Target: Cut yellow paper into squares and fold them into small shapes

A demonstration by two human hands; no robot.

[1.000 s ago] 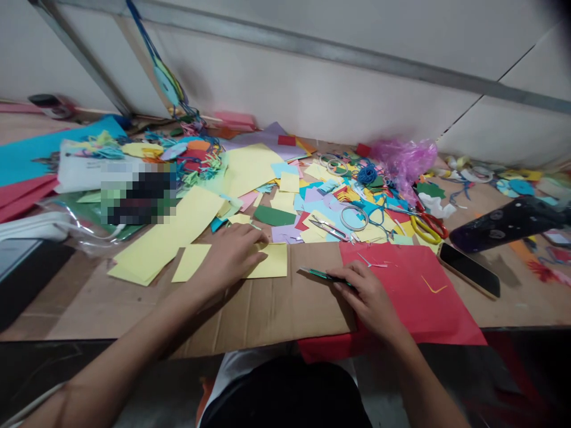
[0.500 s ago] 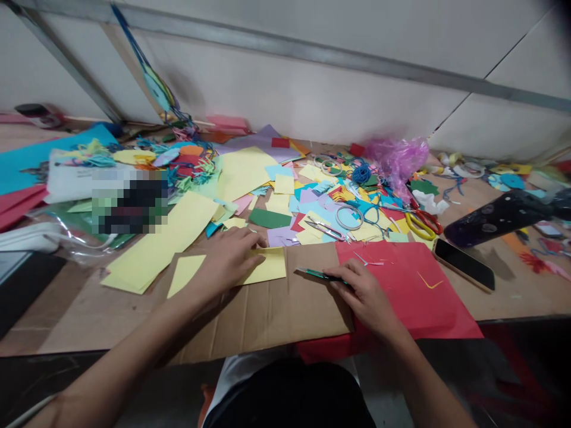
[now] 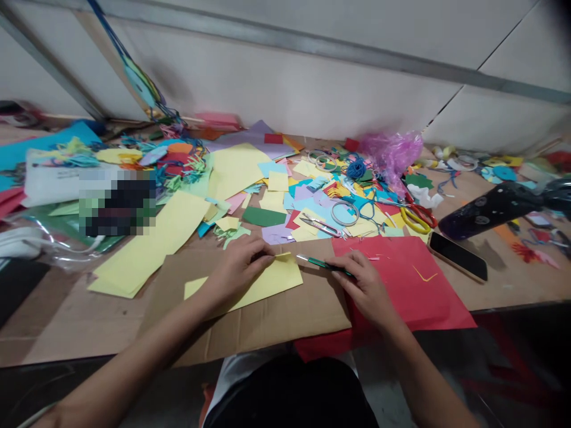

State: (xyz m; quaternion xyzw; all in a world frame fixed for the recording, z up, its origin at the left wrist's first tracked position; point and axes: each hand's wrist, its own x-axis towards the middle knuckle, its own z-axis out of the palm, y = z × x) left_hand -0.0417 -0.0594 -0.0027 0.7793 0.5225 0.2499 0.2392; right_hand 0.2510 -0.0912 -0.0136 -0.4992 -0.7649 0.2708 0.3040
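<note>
Yellow paper (image 3: pixel 276 283) has just turned askew on the cardboard (image 3: pixel 316 312) by the tabletop's (image 3: pixel 513 291) near edge, left grip (image 3: pixel 243 261) pinching its far edge, right grip (image 3: pixel 363 282) closed round the knife (image 3: pixel 317 262): likely repositioning, not cutting.

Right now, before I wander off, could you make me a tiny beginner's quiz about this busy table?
1. Which hand holds the green-and-black cutter?
2. True or false: the yellow paper under the left hand lies on brown cardboard.
3. Which of these lies closest to the dark bottle?
A) ball of blue cord
B) phone
C) pink plastic bag

Key: 1. The right hand. 2. True. 3. B.
</note>
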